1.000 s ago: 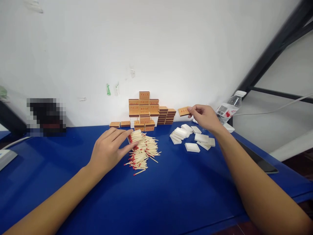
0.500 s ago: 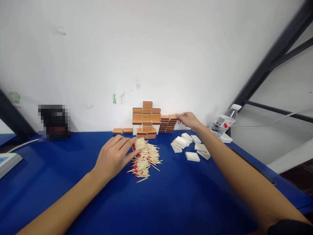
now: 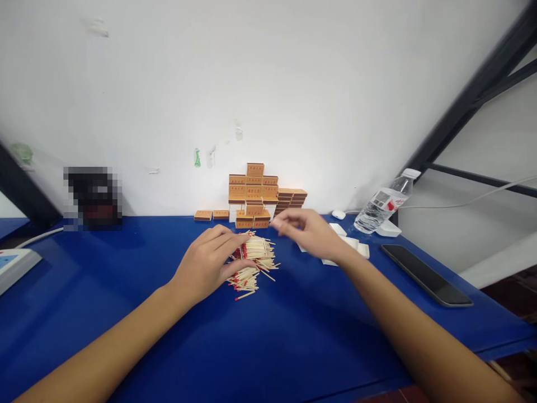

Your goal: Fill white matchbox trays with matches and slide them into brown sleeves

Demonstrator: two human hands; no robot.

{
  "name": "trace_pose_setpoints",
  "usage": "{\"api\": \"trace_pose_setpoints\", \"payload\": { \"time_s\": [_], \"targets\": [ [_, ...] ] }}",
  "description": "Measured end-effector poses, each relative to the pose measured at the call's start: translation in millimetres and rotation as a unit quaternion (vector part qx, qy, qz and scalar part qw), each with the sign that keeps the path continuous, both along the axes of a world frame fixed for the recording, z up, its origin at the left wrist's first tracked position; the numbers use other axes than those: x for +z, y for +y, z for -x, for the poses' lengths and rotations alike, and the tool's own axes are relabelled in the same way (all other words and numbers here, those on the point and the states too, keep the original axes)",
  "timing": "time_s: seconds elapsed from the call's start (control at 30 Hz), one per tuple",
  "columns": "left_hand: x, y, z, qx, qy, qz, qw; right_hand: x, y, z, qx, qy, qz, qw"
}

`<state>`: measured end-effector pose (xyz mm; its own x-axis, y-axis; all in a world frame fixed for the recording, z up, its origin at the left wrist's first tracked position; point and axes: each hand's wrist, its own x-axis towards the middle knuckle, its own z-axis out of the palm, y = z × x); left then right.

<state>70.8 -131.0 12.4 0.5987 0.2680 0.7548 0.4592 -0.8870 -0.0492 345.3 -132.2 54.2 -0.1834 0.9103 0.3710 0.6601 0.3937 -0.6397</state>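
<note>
Left hand [image 3: 205, 260] grips a match-filled tray [image 3: 265, 247] over the matchstick pile [image 3: 244, 281], nearer the surface's [image 3: 293, 341] rear edge; right hand [image 3: 311, 233] just right, grip blurred, can't tell; wide strip to front edge.

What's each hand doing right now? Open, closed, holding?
Left hand: closed on a tray of matches.
Right hand: nothing visible in it; fingertips blurred, so open or closed can't be told.
</note>
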Motion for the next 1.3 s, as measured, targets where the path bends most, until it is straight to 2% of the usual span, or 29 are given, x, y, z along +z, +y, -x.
{"api": "trace_pose_setpoints", "payload": {
  "time_s": [0.03,0.1,0.23,0.4,0.5,0.6,0.7,0.83,1.3],
  "targets": [
    [-0.1,-1.7,-1.7,-0.009,0.004,0.006,1.000,-3.8,-8.6,11.9,0.068,-0.001,0.023,0.997],
    [-0.2,-3.2,-3.5,-0.019,0.006,0.011,1.000,-10.4,-19.5,28.2,0.131,-0.002,0.051,0.990],
    [0.6,-2.4,-3.5,-0.022,0.011,0.025,0.999,-18.1,-20.0,30.3,0.162,0.010,0.089,0.983],
    [3.3,-18.2,-12.2,-0.022,0.015,0.041,0.999,-19.4,-6.3,5.6,0.128,0.010,0.104,0.986],
    [2.3,-36.3,-23.1,-0.027,0.068,0.045,0.996,-18.8,-1.6,-5.6,0.098,0.008,0.105,0.990],
    [-3.0,-46.7,-31.1,-0.025,0.136,0.061,0.988,-18.3,-3.6,-7.2,0.098,-0.009,0.108,0.989],
    [-8.7,-46.1,-33.1,-0.013,0.170,0.064,0.983,-18.5,-9.2,-2.5,0.107,-0.037,0.102,0.988],
    [-12.2,-41.8,-31.6,0.002,0.168,0.052,0.984,-19.5,-14.4,2.7,0.094,-0.069,0.073,0.990],
    [-12.4,-40.7,-30.6,0.009,0.173,0.048,0.984,-12.8,-17.8,-0.2,0.092,-0.102,-0.007,0.991]
  ]
}}
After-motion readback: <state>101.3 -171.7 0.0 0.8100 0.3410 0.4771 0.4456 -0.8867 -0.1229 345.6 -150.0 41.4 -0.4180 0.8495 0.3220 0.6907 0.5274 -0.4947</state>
